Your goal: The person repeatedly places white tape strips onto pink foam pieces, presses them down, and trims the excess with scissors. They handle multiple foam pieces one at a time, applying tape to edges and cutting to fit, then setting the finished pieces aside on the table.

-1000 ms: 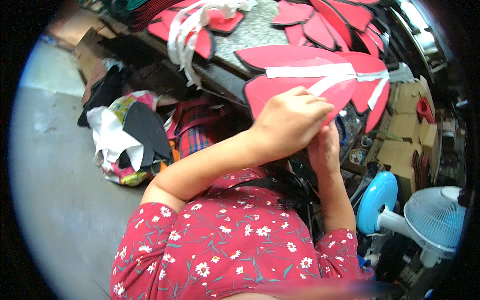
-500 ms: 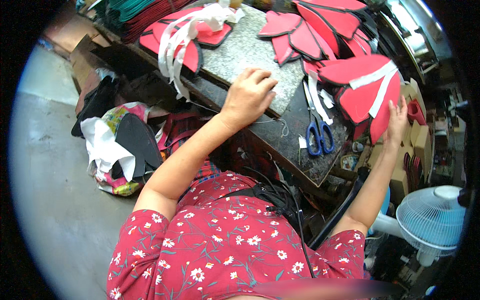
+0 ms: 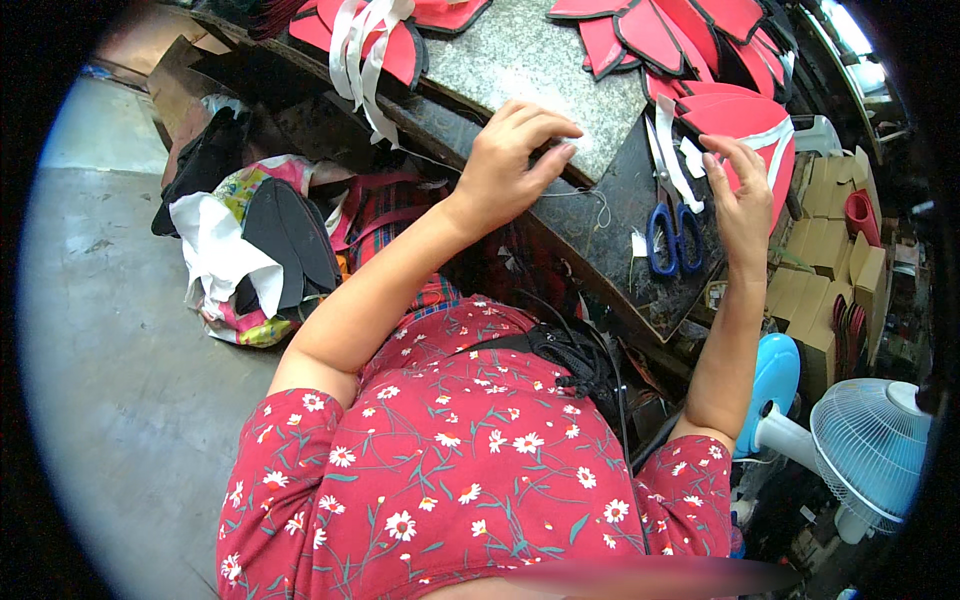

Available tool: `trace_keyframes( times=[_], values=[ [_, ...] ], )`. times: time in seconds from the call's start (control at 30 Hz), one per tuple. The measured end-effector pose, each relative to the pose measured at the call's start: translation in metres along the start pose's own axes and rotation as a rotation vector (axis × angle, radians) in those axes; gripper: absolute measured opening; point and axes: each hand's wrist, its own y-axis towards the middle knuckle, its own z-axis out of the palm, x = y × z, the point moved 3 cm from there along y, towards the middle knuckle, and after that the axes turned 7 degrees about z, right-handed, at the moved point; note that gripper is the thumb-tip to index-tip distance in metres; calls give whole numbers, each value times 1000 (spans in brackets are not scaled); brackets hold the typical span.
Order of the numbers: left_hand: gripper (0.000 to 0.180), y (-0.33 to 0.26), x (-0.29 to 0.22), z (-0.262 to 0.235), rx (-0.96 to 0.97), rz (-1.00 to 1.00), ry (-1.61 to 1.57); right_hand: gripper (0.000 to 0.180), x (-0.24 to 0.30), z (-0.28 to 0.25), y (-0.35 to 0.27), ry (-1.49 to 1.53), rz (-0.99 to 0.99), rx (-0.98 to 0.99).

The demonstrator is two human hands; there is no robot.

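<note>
Your left hand (image 3: 512, 160) hangs loosely curled, empty; your right hand (image 3: 744, 208), half-open, seems empty beside red panels (image 3: 728, 116) piled rightward on the table (image 3: 612, 222), scissors (image 3: 664, 188) nearby, likely for easy reach.

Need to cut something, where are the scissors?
In the head view, the scissors lie right of centre, beside a white strip, left of the right hand.

On my feed, a smooth grey floor (image 3: 110, 400) fills the left side, paler toward the top. I see a worktop (image 3: 620, 185) with a speckled grey slab (image 3: 500, 65) beside a dark section. At right I make out cardboard boxes (image 3: 805, 300) and a blue-and-white fan (image 3: 870, 450); bright light (image 3: 845, 28) glares at upper right.
</note>
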Motion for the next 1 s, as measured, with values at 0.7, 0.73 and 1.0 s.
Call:
trace_keyframes(
  times=[0.7,0.73,1.0],
  values=[
    [35,-13,-53,-61,-109,-191,-45,13,97,38,37,460,-160,216],
    [32,-2,-51,-63,-136,-187,-33,12,115,38,30,431,-272,295],
    [13,30,-60,-84,16,-47,-70,29,126,60,24,1008,-34,680]
  ],
)
